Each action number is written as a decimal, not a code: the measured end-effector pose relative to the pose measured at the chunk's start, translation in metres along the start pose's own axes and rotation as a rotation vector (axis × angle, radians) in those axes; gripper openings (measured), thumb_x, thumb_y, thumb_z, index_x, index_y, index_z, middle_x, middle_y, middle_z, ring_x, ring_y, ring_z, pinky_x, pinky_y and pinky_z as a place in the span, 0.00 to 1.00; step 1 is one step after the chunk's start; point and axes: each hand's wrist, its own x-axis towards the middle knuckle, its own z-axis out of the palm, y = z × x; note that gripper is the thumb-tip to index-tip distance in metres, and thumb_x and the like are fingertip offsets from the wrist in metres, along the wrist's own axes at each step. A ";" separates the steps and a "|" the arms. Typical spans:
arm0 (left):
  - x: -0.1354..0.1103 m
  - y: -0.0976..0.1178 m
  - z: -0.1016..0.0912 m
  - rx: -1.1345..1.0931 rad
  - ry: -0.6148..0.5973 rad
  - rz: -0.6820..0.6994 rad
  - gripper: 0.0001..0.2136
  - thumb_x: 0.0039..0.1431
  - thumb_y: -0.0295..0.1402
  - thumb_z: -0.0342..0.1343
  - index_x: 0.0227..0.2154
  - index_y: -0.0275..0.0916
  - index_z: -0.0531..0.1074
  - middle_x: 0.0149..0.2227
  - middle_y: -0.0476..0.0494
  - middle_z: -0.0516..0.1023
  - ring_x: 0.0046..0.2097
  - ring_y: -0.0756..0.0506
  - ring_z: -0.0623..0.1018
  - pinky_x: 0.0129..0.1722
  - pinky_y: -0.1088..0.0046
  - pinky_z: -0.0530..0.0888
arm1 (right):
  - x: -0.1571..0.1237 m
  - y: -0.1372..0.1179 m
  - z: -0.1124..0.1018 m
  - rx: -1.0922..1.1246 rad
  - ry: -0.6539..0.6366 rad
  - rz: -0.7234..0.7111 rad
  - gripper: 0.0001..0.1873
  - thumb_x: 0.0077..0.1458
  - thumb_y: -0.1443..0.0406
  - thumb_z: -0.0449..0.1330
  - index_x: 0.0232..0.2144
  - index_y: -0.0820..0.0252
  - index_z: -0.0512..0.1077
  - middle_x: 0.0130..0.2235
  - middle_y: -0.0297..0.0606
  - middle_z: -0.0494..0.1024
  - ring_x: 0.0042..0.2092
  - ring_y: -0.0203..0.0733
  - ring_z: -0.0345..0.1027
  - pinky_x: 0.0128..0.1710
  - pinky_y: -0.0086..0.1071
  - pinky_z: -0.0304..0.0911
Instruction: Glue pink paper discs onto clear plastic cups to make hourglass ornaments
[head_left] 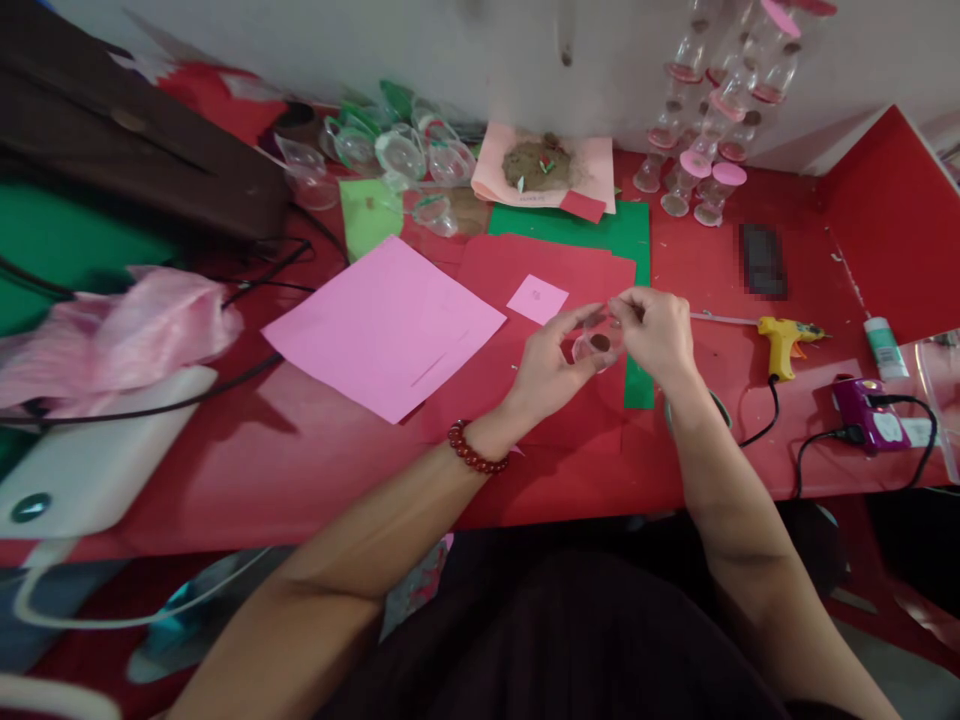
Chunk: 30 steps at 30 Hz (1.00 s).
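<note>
Between both hands' fingers (592,318) sits a small clear cup (595,346).

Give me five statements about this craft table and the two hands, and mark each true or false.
1. Both hands hold a small clear cup between them. True: the left hand and the right hand meet on it, and something brown shows inside.
2. The glue gun is blue. False: it is yellow and lies on the red table to the right of the hands.
3. A red bead bracelet sits on the left wrist. True.
4. The large pink paper sheet lies to the right of the hands. False: it lies to their left.
5. The right hand grips the glue gun. False: it is on the cup, apart from the gun.
</note>
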 end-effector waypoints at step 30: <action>0.009 -0.021 -0.002 0.351 0.155 0.172 0.28 0.61 0.52 0.69 0.59 0.46 0.75 0.52 0.39 0.85 0.53 0.40 0.83 0.56 0.56 0.77 | -0.011 -0.001 -0.004 -0.052 -0.121 -0.007 0.18 0.62 0.54 0.66 0.26 0.55 0.66 0.26 0.31 0.73 0.29 0.36 0.64 0.32 0.32 0.53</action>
